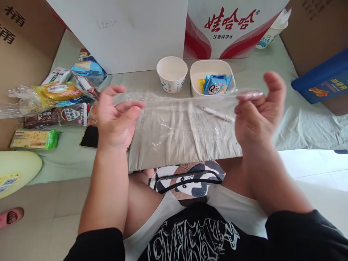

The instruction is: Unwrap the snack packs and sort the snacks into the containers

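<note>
A thin clear plastic bag (174, 103) is pulled taut along its top edge between my two hands, and its lower part hangs wrinkled in front of the cloth. My left hand (116, 121) pinches one end between thumb and index finger. At the other end my right hand (257, 116) pinches the plastic, its index finger raised. Behind the bag stand a white paper cup (172, 72) and a white square bowl (197, 72) holding small blue and yellow snack packets (217, 84). Seen through the plastic, a white pen-like stick (216, 113) lies on the cloth.
Packaged snacks (58, 92) pile up at the left, near a dark phone (89, 137) and a yellow-green jug (19, 170). White boxes (136, 32) wall the back. A cup stuffed with plastic (272, 32) and a blue pack (323, 78) stand right.
</note>
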A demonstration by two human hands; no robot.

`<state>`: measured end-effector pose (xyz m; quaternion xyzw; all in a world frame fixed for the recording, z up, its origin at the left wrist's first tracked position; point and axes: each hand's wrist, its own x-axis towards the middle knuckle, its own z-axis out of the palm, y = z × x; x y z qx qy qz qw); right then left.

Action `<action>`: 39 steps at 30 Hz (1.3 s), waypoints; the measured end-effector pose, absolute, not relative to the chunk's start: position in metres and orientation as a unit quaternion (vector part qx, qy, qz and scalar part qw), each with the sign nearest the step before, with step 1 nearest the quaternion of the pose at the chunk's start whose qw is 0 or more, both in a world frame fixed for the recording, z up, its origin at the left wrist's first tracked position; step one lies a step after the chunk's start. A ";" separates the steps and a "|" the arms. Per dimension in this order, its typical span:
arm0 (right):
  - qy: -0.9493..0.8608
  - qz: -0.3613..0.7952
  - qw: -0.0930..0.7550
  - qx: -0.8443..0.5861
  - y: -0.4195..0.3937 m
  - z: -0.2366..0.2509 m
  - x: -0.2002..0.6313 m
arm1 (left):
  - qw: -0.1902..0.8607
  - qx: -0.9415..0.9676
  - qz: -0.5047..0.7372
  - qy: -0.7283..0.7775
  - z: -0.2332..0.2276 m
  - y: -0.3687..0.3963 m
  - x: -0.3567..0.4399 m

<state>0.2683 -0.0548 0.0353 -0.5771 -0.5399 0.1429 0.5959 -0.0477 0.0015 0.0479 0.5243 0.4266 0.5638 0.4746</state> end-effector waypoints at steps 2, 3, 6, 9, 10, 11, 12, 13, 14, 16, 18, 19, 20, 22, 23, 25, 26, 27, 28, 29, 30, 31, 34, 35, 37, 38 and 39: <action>-0.531 0.130 0.649 -0.529 -0.065 0.053 0.268 | 0.431 0.538 0.615 0.383 0.055 -0.003 -0.049; -0.528 0.136 0.663 -0.513 -0.068 0.058 0.269 | 0.418 0.544 0.627 0.369 0.055 -0.004 -0.050; -0.500 0.216 0.671 -0.503 -0.071 0.053 0.273 | 0.436 0.543 0.608 0.381 0.043 -0.004 -0.049; -0.455 0.343 0.636 -0.520 -0.067 0.029 0.274 | 0.467 0.527 0.556 0.442 0.023 0.001 -0.043; -0.445 0.389 0.610 -0.528 -0.065 0.020 0.274 | 0.472 0.520 0.537 0.467 0.018 0.002 -0.041; -0.439 0.431 0.576 -0.538 -0.064 0.012 0.273 | 0.476 0.512 0.522 0.488 0.014 0.004 -0.039; -0.437 0.464 0.542 -0.548 -0.063 0.006 0.271 | 0.481 0.503 0.511 0.504 0.012 0.005 -0.038; -0.437 0.483 0.512 -0.560 -0.062 0.001 0.270 | 0.490 0.492 0.502 0.515 0.012 0.006 -0.037; -0.439 0.485 0.495 -0.572 -0.061 -0.002 0.269 | 0.508 0.479 0.492 0.520 0.012 0.006 -0.037; -0.442 0.456 0.506 -0.584 -0.059 -0.004 0.267 | 0.576 0.457 0.432 0.522 0.015 0.006 -0.038; -0.444 0.427 0.549 -0.566 -0.057 -0.005 0.267 | 0.644 0.449 0.329 0.525 0.017 0.005 -0.036; -0.448 0.431 0.555 -0.553 -0.056 -0.005 0.267 | 0.659 0.451 0.292 0.527 0.017 0.005 -0.035; -0.456 0.448 0.543 -0.545 -0.056 -0.007 0.267 | 0.660 0.453 0.281 0.530 0.016 0.004 -0.033; -0.480 0.494 0.474 -0.549 -0.056 -0.010 0.267 | 0.640 0.452 0.308 0.540 0.014 0.005 -0.028; -0.490 0.506 0.437 -0.559 -0.056 -0.011 0.266 | 0.626 0.450 0.322 0.549 0.013 0.005 -0.026; -0.496 0.495 0.405 -0.587 -0.058 -0.011 0.265 | 0.593 0.462 0.323 0.575 0.012 0.007 -0.026; -0.493 0.475 0.411 -0.602 -0.060 -0.009 0.264 | 0.573 0.478 0.319 0.584 0.011 0.008 -0.027; -0.487 0.448 0.428 -0.615 -0.062 -0.007 0.264 | 0.553 0.497 0.322 0.586 0.010 0.009 -0.029; -0.484 0.417 0.450 -0.624 -0.064 -0.005 0.264 | 0.539 0.513 0.334 0.579 0.010 0.010 -0.032; -0.484 0.385 0.474 -0.627 -0.065 -0.002 0.264 | 0.535 0.523 0.352 0.563 0.010 0.010 -0.034; -0.488 0.357 0.499 -0.621 -0.066 0.000 0.265 | 0.542 0.523 0.371 0.544 0.010 0.010 -0.037; -0.497 0.338 0.520 -0.608 -0.067 0.001 0.267 | 0.557 0.515 0.388 0.523 0.010 0.011 -0.040; -0.531 0.329 0.522 -0.580 -0.065 0.000 0.271 | 0.615 0.476 0.403 0.483 0.012 0.011 -0.043; -0.534 0.330 0.514 -0.584 -0.063 -0.001 0.272 | 0.625 0.467 0.403 0.479 0.013 0.011 -0.043; -0.519 0.327 0.522 -0.593 -0.061 -0.003 0.272 | 0.623 0.458 0.412 0.483 0.013 0.013 -0.041; -0.508 0.328 0.534 -0.591 -0.060 -0.004 0.271 | 0.613 0.453 0.422 0.491 0.012 0.014 -0.039; -0.499 0.336 0.543 -0.586 -0.059 -0.004 0.270 | 0.601 0.446 0.429 0.506 0.011 0.015 -0.037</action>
